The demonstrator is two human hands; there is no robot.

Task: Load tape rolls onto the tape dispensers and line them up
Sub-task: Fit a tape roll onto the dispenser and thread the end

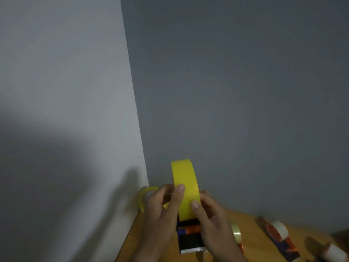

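While both hands clamp the yellow tape roll (186, 188) upright over the dispenser (190, 241) at the table's (251, 224) near-left, left hand (162, 210) and right hand (211, 218) thumbs pressed on its face, it could seat crooked — hub hidden. Right-side dispensers blurred, partly cropped — loading unclear.

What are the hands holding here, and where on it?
Both hands, left and right, grip the wide yellow tape roll by its lower sides, thumbs on its outer band.
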